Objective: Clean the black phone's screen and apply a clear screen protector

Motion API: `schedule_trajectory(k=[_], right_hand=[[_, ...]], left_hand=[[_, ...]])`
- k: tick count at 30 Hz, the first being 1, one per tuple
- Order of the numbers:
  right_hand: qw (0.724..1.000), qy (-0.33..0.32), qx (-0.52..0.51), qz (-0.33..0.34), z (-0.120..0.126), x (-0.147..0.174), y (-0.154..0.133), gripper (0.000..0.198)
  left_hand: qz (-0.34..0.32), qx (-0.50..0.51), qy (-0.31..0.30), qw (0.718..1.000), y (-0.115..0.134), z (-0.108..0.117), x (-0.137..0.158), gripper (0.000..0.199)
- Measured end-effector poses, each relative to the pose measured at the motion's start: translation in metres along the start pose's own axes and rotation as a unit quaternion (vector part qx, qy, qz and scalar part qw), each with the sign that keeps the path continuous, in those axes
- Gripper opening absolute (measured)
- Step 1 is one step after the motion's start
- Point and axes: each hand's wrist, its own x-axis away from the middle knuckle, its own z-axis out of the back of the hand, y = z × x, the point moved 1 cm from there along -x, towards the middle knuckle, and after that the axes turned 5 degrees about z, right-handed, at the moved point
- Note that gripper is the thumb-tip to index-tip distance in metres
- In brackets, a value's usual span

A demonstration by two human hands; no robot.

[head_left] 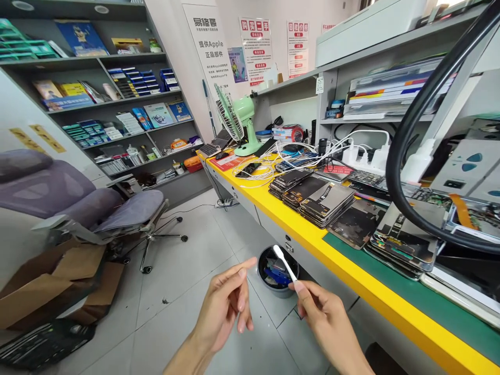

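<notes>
Pinched between thumb and fingers of my right hand [322, 317] is a slim white toothbrush [288, 265], its rounded head tilted up and to the left. My left hand [228, 299] hovers beside it, holding nothing, with the index finger stretched towards the toothbrush and the other fingers loosely bent. The two hands are apart, over the floor in front of the bench. Behind the toothbrush stands a round dark bin [263, 281] with blue and grey scraps inside.
A yellow-edged workbench [269, 211] with a green mat [353, 264] runs along the right. On it lie stacks of phone screens [328, 200], white cables [255, 182] and a green fan [248, 125]. An office chair [133, 211] and cardboard boxes [50, 281] stand left.
</notes>
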Motion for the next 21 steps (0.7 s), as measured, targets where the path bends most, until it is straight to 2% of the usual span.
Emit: schedule_trajectory(k=[3,7,9,11,16,19,21], right_hand=[[0.998,-0.031,-0.050,-0.018,-0.005,0.005,-0.005,0.056],[0.996,-0.065,-0.060,-0.018,-0.020,0.010,-0.016,0.062],[0.997,-0.070,-0.035,-0.002,-0.025,0.013,-0.020,0.062],[0.997,-0.070,0.012,0.042,-0.025,0.015,-0.023,0.058],[0.980,-0.082,0.106,0.145,-0.013,0.016,-0.019,0.048],[0.967,-0.124,0.156,0.158,-0.010,0.016,-0.010,0.043],[0.963,-0.145,0.178,0.141,-0.008,0.019,-0.004,0.044]], left_hand=[[0.008,0.001,0.001,1.000,-0.001,-0.002,-0.002,0.041],[0.002,-0.009,0.002,1.000,-0.005,-0.005,-0.004,0.044],[-0.009,-0.020,0.005,1.000,-0.005,-0.005,-0.004,0.048],[-0.018,-0.033,0.008,0.999,-0.005,-0.004,-0.002,0.050],[-0.006,-0.051,0.002,0.999,-0.008,0.000,-0.001,0.052],[-0.004,-0.045,0.000,0.999,-0.008,0.001,0.000,0.056],[-0.011,-0.042,-0.008,0.999,-0.007,0.001,0.001,0.058]])
